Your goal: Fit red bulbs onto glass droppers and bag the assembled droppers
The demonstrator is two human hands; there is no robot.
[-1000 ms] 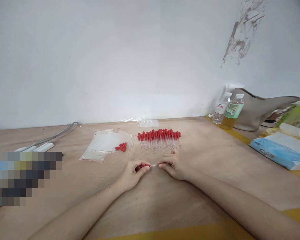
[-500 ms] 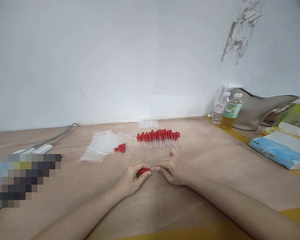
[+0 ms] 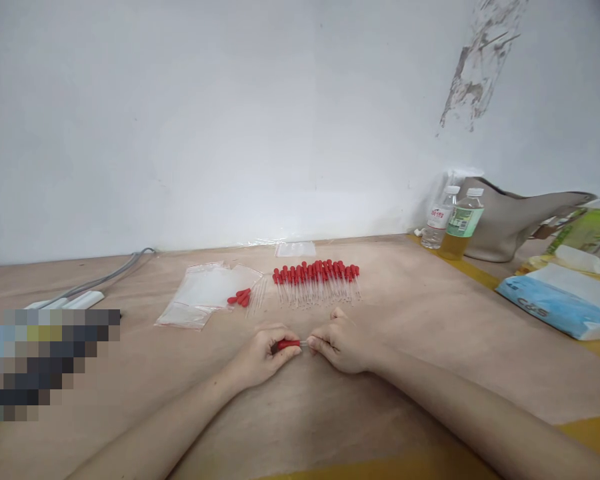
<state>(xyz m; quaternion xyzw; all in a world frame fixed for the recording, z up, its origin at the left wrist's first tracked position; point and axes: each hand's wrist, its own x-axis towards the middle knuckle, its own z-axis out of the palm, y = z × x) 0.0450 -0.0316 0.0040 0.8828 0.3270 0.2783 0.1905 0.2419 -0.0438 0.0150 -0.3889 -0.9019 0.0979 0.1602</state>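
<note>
My left hand [image 3: 266,355] pinches a red rubber dropper bulb [image 3: 289,345] between thumb and fingers. From the bulb's right end a thin clear glass tube [image 3: 303,343] runs into the closed fingertips of my right hand [image 3: 341,343]. Beyond the hands lies a row of many droppers [image 3: 317,280], red bulbs towards the wall and clear tubes towards me. Left of that row are several loose red bulbs [image 3: 240,297], partly on the plastic bags, and several loose clear tubes [image 3: 257,297].
Clear zip bags [image 3: 190,300] lie at the left, another small bag [image 3: 296,249] near the wall. A grey cable [image 3: 107,275] runs at far left. Two bottles [image 3: 461,223], a grey container [image 3: 503,220] and a blue tissue pack [image 3: 545,300] stand or lie on the right.
My right hand has moved slightly left towards my left hand. Less of the clear tube shows between the bulb and my right fingertips.
</note>
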